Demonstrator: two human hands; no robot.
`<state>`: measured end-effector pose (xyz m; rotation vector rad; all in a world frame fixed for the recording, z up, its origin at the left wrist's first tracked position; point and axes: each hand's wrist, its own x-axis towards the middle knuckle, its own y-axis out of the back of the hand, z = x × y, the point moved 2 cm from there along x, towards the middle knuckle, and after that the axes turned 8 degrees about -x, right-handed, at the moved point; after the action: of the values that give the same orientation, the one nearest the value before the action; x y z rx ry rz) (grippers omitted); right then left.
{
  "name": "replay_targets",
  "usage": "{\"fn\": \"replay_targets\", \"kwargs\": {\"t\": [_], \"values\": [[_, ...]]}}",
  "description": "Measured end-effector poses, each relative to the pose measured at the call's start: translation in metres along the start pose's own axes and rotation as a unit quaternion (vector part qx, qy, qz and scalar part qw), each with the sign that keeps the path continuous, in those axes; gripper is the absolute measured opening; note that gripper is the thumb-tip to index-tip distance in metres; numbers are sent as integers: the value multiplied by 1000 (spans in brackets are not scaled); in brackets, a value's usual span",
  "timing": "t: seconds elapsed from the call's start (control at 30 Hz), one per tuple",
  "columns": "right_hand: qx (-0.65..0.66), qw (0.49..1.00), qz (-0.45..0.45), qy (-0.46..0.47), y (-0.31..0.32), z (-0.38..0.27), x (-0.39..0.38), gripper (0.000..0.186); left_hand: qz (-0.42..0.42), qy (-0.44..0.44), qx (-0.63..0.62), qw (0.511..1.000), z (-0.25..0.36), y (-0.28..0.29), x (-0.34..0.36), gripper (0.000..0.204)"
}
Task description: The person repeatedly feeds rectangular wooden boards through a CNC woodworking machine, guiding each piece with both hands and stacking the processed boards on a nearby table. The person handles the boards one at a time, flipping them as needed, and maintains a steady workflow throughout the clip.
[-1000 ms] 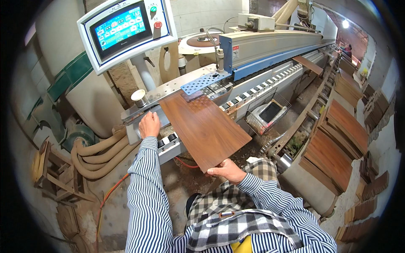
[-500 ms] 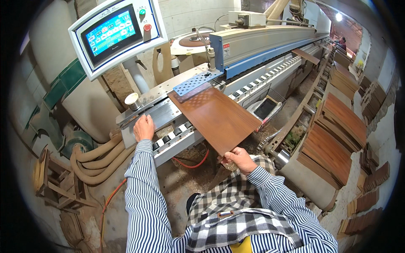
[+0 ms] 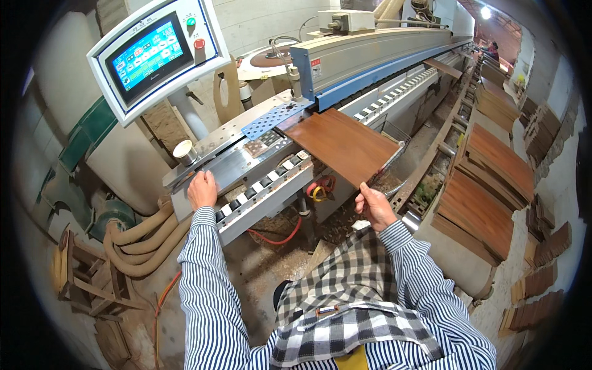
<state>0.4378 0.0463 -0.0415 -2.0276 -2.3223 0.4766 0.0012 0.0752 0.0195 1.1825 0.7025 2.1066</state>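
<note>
A brown wood-grain panel lies with its far end by the blue perforated plate of a long machine, its near part hanging out over the front. My right hand is at the panel's near corner, thumb tip against it and the other fingers curled below. How firmly it grips does not show. Closed, my left hand rests at the near end of the metal bed; whatever its fingers may hold is hidden. A small round tub stands just beyond it, and a row of black and white rollers runs beside the bed.
A control screen on a post rises at left. Ribbed hoses and a wooden stool are below it. Stacked brown panels line a roller conveyor at right. Farther along the machine lies another panel. A person is in the distance.
The panel has slid right and away along the machine, baring more bed and rollers. My right hand has followed it up and right, its fingers looser. My left hand stays by the bed.
</note>
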Motion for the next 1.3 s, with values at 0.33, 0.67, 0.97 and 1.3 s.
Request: {"fn": "replay_targets", "kwargs": {"t": [0.33, 0.67, 0.97, 1.3], "values": [[1, 959, 266, 95, 152, 8, -50, 36, 4, -15, -12, 1000, -16, -9, 6, 33], [-106, 675, 728, 57, 396, 29, -271, 65, -4, -34, 16, 999, -15, -11, 8, 37], [12, 675, 729, 116, 409, 64, -277, 42, 6, -42, 13, 999, -21, -14, 8, 36], [207, 883, 422, 11, 279, 81, -291, 36, 32, -49, -26, 998, -18, -16, 8, 32]]}}
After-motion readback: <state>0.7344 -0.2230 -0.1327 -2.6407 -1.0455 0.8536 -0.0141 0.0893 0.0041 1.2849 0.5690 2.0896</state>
